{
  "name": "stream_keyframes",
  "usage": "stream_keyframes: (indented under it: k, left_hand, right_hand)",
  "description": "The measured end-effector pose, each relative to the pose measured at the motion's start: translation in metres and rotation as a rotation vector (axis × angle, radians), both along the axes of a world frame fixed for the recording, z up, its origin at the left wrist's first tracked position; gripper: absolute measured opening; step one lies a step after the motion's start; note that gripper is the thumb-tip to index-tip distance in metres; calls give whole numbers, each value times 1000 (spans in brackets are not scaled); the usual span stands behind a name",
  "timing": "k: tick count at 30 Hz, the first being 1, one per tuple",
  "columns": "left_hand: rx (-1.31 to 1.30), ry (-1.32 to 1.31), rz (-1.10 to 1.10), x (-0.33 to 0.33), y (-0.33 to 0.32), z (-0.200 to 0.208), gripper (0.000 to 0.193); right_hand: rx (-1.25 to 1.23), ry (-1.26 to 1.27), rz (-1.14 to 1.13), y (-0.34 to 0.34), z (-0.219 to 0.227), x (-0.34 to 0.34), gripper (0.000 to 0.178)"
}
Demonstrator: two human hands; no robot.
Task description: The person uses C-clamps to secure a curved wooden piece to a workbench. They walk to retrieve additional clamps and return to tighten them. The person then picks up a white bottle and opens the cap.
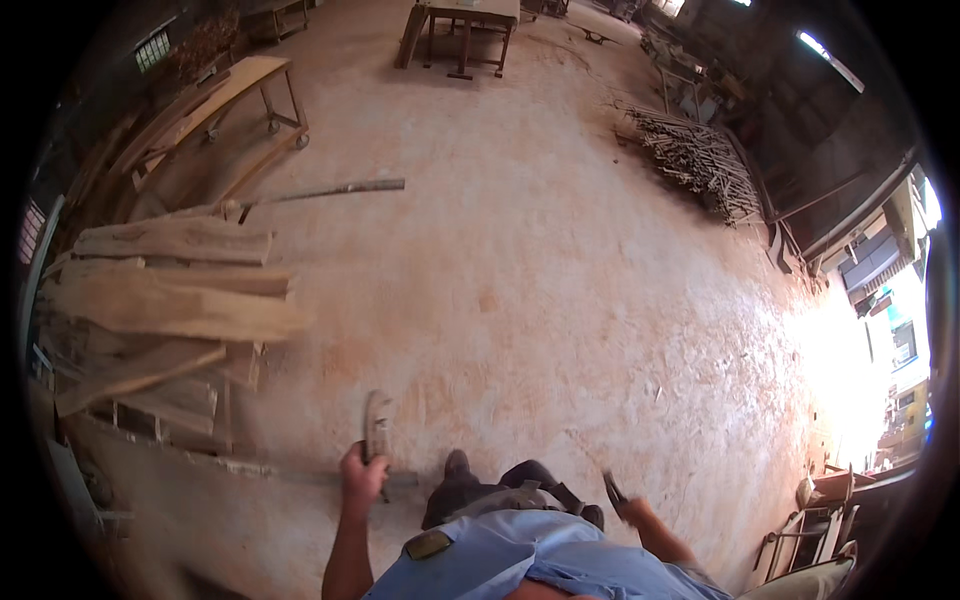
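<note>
My left hand [362,470] is closed around a narrow, pale wooden-looking tool [378,418] with a dark grip. The tool stands up lengthwise over the floor, blurred, and its exact kind does not show. Lower right, my right hand [638,512] is closed on a slim dark tool [613,489] that points forward and left. Most of that tool's grip is hidden in the fingers. Both hands hang apart at either side of my body, near my blue shirt [520,550], and neither tool touches a workpiece.
Rough sawn boards [180,300] lie stacked at the left, close to a long wooden workbench [230,85] on wheels. A table [470,12] stands far ahead. Piled thin sticks [695,160] line the right wall. Bright daylight enters at the right over the dusty floor [500,240].
</note>
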State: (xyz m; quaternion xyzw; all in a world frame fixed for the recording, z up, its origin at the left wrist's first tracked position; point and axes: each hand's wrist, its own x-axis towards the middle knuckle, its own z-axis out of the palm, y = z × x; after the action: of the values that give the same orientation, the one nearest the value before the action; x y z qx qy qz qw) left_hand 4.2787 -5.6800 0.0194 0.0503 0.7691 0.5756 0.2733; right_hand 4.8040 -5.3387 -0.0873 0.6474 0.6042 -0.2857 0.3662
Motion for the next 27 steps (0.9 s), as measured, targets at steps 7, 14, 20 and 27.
stream_keyframes:
  k: [7, 14, 20, 27]
  left_hand:
    - [-187, 39, -167, -85, 229, -30, 26]
    - [-461, 202, -196, -205, 398, -48, 31]
    - [-246, 13, -84, -334, 546, 2, 25]
    - [-491, 108, -125, -530, 669, -40, 33]
  right_hand:
    - [-124, 97, -388, 108, -16, -68, 34]
    - [-119, 243, -320, 339, -78, -215, 34]
    - [251, 558, -164, 621, -80, -443, 45]
    - [385, 749, -312, 780, -10, -713, 41]
